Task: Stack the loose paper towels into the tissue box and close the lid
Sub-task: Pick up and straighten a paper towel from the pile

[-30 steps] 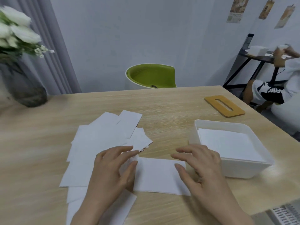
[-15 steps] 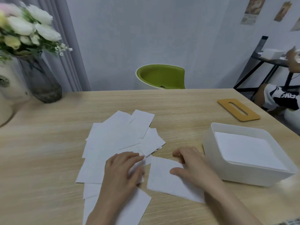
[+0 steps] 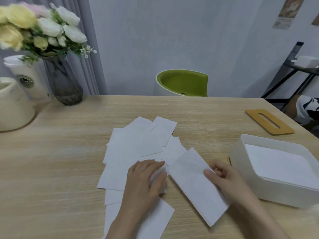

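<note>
Half a second back, lay flat on the table (image 3: 69,169) under the right hand (image 3: 226,178); now lifted at its right edge and swung to a slant, one towel (image 3: 195,183), running from near the pile down toward the near table edge. Pinched at that edge, thumb on top, other fingers curled behind or beneath, so closed on the towel rather than spread. Cannot tell whether the far, lower end has left the table.

Left hand (image 3: 146,183) flat, palm down, fingers loosely together, pressing on the pile (image 3: 138,149) of loose towels, much where it rested a moment ago. Looks like holding the rest in place while one sheet comes free.

Box (image 3: 245,163) just right of the right hand, open, white, with a neat stack of towels (image 3: 279,163) already inside, its top well below the rim. Lid (image 3: 270,121), wooden with a slot, flat on the table beyond the box, apart from it.

Meaning for the task: one more towel separated and in hand, probably bound for the box next. Many sheets left fanned and overlapping on the table, so well short of done; lid untouched. Worth watching: thin sheet, likely to sag or fold on the way, and neighbours may drag along if the left hand eases off.
</note>
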Demonstrator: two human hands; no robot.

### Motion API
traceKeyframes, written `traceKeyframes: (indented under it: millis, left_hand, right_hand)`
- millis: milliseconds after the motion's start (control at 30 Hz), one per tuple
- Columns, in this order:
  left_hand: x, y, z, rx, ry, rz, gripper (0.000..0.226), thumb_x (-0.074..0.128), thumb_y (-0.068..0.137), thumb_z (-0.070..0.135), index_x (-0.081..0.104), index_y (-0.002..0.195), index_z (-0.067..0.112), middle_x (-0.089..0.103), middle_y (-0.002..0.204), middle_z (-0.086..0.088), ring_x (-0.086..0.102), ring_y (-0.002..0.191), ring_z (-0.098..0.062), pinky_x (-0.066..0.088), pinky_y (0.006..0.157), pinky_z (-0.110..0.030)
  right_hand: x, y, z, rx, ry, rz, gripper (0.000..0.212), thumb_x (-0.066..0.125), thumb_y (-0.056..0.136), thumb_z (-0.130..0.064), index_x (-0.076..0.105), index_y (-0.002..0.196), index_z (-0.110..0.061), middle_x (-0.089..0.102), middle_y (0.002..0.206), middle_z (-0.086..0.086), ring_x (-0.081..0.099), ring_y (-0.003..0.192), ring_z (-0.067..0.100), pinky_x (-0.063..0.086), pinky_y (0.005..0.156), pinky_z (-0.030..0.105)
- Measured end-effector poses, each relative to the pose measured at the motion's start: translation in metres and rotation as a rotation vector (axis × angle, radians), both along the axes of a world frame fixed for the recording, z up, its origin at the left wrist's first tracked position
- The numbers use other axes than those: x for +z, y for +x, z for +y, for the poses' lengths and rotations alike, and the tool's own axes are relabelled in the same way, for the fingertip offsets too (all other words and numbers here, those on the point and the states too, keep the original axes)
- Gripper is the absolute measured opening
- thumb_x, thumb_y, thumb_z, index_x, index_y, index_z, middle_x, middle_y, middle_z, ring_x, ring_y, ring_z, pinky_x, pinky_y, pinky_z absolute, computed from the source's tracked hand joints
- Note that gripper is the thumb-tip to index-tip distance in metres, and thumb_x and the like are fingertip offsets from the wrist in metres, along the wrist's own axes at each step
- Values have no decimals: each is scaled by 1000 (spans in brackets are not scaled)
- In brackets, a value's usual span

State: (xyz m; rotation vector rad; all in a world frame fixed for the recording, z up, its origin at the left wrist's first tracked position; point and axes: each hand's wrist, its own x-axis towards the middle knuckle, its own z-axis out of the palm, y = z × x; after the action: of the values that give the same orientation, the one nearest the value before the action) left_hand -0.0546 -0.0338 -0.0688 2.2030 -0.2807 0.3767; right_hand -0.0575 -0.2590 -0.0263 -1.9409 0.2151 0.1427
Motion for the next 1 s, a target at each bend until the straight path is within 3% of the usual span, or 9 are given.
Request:
traceKeyframes:
  millis: [67,133,200,267,433,600,733,900,1000]
  left_hand:
    - [5,-1,-2,10,-80,51,42,49,87,51,69,115,27,64,114,22,55,116,-1,37,105,-35]
    - [13,-6,-4,-23,-254,134,46,47,85,62,71,111,33,68,111,21,57,111,4,43,98,-28]
    - [21,-9,-5,-70,-430,228,37,48,84,65,73,93,39,71,97,23,62,95,7,45,83,-14]
    - [27,-10,-4,-84,-557,273,35,54,87,58,71,78,29,71,80,16,62,77,1,42,68,-10]
    - [32,-5,7,-9,-778,420,11,64,91,14,74,91,19,76,80,1,71,74,-8,50,59,-16]
    - [29,6,25,108,-739,415,13,60,93,7,72,87,10,74,80,-12,68,75,-24,51,69,-34]
    - [21,15,48,222,-760,353,13,60,93,6,65,83,-1,67,72,-10,57,70,-19,41,65,-32]
    - [15,16,58,301,-854,363,37,60,93,6,74,71,33,69,73,5,60,72,-13,45,67,-31]
    - [14,16,56,318,-882,358,35,58,93,4,75,79,32,74,77,3,64,73,-16,48,71,-34]
  right_hand:
    - [-1,-5,11,-90,236,19,7,58,93,-8,63,88,-6,74,77,10,66,63,21,44,60,30]
    - [-1,-7,26,-130,383,17,6,56,93,-7,63,92,-6,74,79,11,69,64,20,47,58,29]
    - [-2,-9,42,-133,476,13,8,57,92,-7,62,98,-7,75,84,12,71,69,22,51,57,29]
    - [-3,-8,56,-131,544,0,11,56,92,-5,61,102,-6,75,88,14,71,73,22,53,57,28]
    - [-9,-4,82,-124,587,-42,12,55,93,-1,58,103,-7,75,84,12,70,68,18,51,53,23]
    - [-14,3,100,-28,530,-34,23,58,89,3,57,105,-13,75,84,3,71,74,19,52,62,29]
    - [-16,16,103,9,362,-86,26,59,86,4,59,103,-16,66,74,4,53,50,14,42,50,21]
    - [-23,51,103,71,-176,-346,21,59,90,-12,60,103,-28,62,85,-15,52,87,5,38,70,11]
    - [-28,77,109,103,-409,-336,33,62,89,-24,54,121,-24,52,95,-20,44,109,10,37,85,23]
